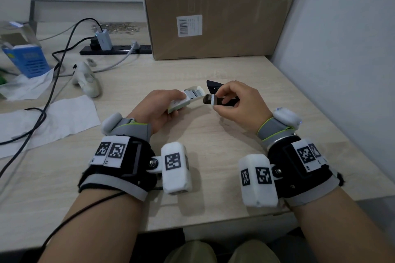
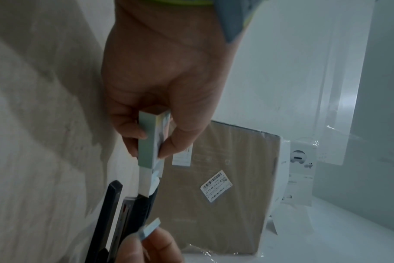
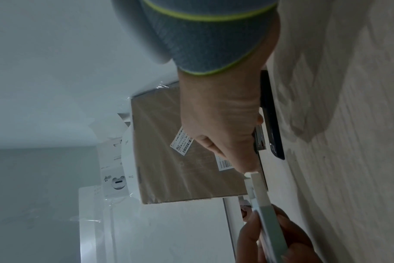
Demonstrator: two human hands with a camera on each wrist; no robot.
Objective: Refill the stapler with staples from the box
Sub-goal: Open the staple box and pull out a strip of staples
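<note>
Head view evenly lit, edges bowed; wrist views dim, bluish, soft, close parts blurred

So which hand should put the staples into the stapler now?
Probably the right hand. It pinches a strip of staples right over the open black stapler. The left hand is busy holding the staple box.

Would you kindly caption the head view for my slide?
Left hand holds the opened staple box while right hand pinches a staple strip over the open black stapler.
</note>
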